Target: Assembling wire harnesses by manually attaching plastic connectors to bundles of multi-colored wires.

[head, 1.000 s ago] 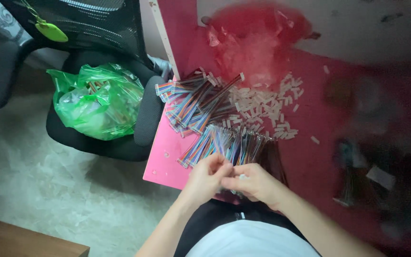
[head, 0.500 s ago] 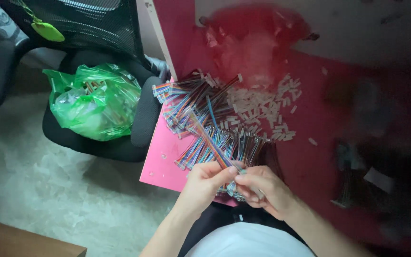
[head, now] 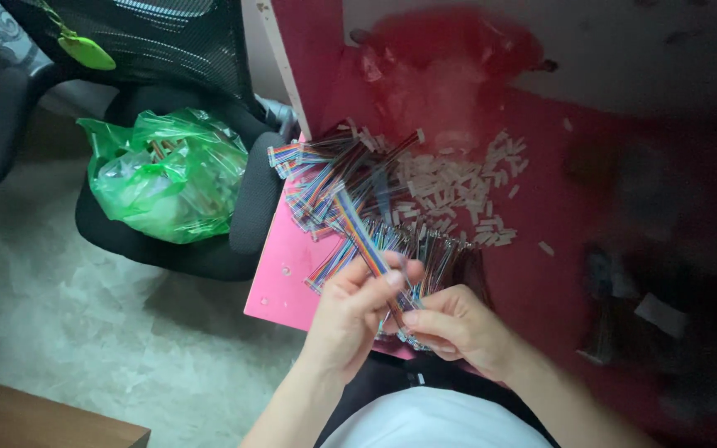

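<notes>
1. Head view, hands: left hand and right hand meet at the near edge of the pink tabletop, just above the person's lap.
2. Left fingers pinch a flat multicoloured ribbon cable, thumb side up; cable runs diag. up-left from the grip over the pile.
3. Right fingers curl closed on the cable's lower end; exact contact pt partly blurred.
4. Cable pile: many similar rainbow strips lie fanned on the tabletop, just beyond the hands, some overhanging the left edge.
5. White connector housings: small pcs scattered loose, right of the cable pile, touching its fringe.
6. Red plastic bag: at the far side of the tabletop, beyond the housings; contents unclear.
7. Left of tabletop: black office chair w/ a green plastic bag on its seat; chair arm sits beside the tabletop edge.
8. Right side of tabletop: dark, blurred items, not identifiable.
</notes>
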